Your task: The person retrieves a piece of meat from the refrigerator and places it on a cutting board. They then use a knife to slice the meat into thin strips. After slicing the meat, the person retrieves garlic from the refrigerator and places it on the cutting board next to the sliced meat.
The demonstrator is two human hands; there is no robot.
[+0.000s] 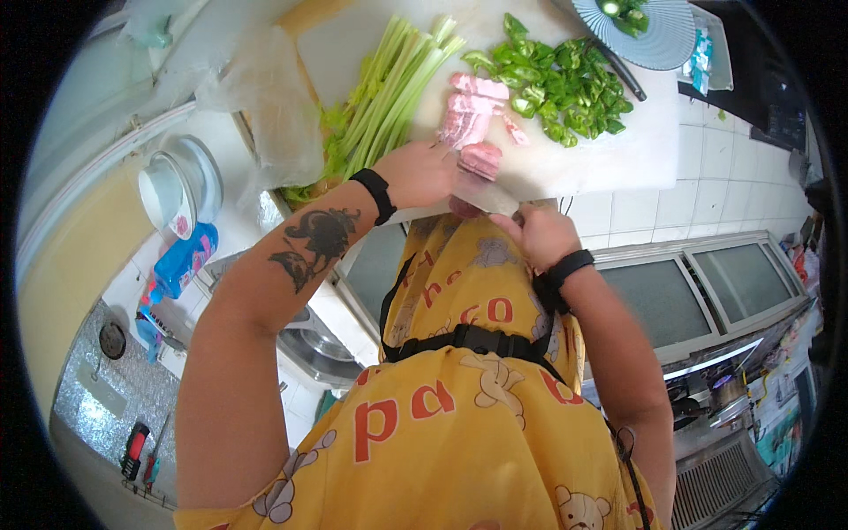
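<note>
My right hand (546, 232) grips the handle of a kitchen knife, its broad blade (489, 193) pointing left across raw meat at the near edge of the white cutting board (636, 162). Curled against the darker red piece of meat (466, 207) is my left hand (424, 175), close to the blade; its fingertips are partly hidden. Just beyond the blade sits a cut block of meat (481, 161). Sliced, fat-streaked meat (467, 118) lies farther up the board, with a small strip (515, 130) beside it.
Celery stalks (397, 93) lie left of the meat, and cut green peppers (563, 86) to the right. A dark-handled tool (621, 71) rests beside a ribbed plate (636, 36). White bowls (169, 192) and a blue bottle (185, 262) stand at left.
</note>
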